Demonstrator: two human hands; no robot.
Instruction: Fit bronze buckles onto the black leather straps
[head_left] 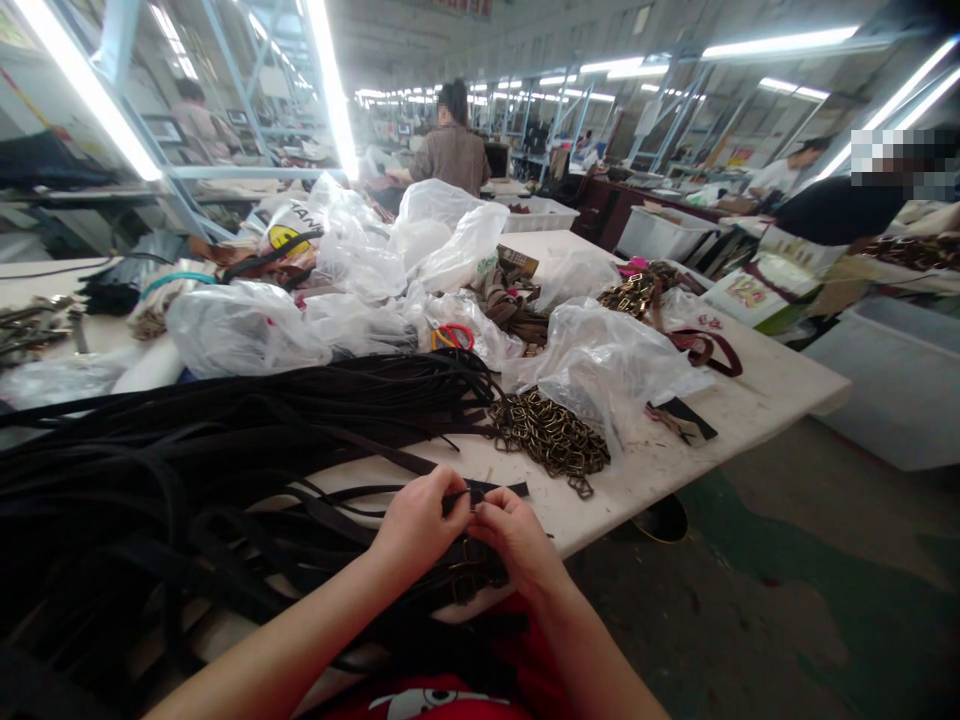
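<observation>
Just above the table's near edge, my left hand (420,515) is closed in a pinch on a black strap (476,495). My right hand (521,530) meets it fingertip to fingertip, pinching a small metal buckle at the strap; the fingers cover most of it. Many long black straps (187,430) spread over the left of the table and reach under my left forearm. Beyond my hands lies a heap of brass-coloured metal buckles (551,435). A few more buckles (465,580) on straps show just below my hands.
Crumpled clear plastic bags (607,360) cover the middle of the white table (780,390). Red-handled scissors (452,337) lie among them. A dark scrap (686,420) rests near the right edge. White bins (892,370) stand at right. Several people work farther off, one (452,150) straight ahead.
</observation>
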